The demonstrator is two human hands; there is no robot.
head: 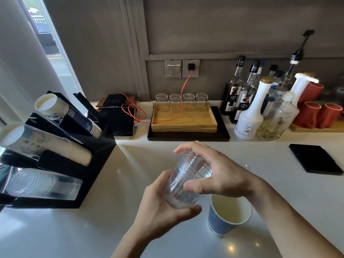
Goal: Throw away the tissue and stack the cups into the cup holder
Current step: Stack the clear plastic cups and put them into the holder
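Both hands hold a clear ribbed plastic cup [188,181] above the white counter, tilted, its base toward the upper left. My left hand [167,207] cups it from below and my right hand [217,174] grips it from above. Just right of the hands a blue paper cup [223,218] stands upright on the counter, partly under my right wrist. The black cup holder [89,172] stands at the left with three slanted rows: dark blue paper cups [81,121], white printed paper cups [46,144] and clear plastic cups [42,183]. No tissue is in view.
A wooden tray [184,123] with upturned glasses sits at the back on a black mat. Syrup bottles [249,108] and red cups [320,114] crowd the back right. A black pad [314,157] lies at the right. A tablet [122,121] with a red cable stands behind the holder.
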